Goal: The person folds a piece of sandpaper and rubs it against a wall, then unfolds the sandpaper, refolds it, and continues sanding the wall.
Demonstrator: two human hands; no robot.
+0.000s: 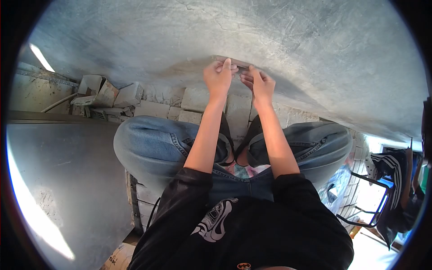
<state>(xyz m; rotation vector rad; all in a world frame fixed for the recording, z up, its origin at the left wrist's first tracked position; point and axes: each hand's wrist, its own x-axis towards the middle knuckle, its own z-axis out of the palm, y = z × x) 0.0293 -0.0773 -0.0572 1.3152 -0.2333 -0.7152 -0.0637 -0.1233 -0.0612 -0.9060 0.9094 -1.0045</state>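
Note:
Both hands are raised together in front of a grey wall [166, 40]. Between them runs a thin, flat brown strip [239, 62], close to or against the wall; its exact kind and material cannot be made out. My left hand [218, 77] pinches the strip near its left end, thumb up and fingers curled. At the right end, my right hand [261, 85] has thumb and forefinger closed on it, with the other fingers bent below. The strip slants slightly down to the right, and the fingers partly cover it.
My bent knees in jeans [153, 135] flank the hands. Pale bricks [195, 99] line the wall's foot, with broken blocks [128, 94] at the left. A grey panel [72, 175] stands at lower left. A black-framed chair [375, 200] with clothes is at the right.

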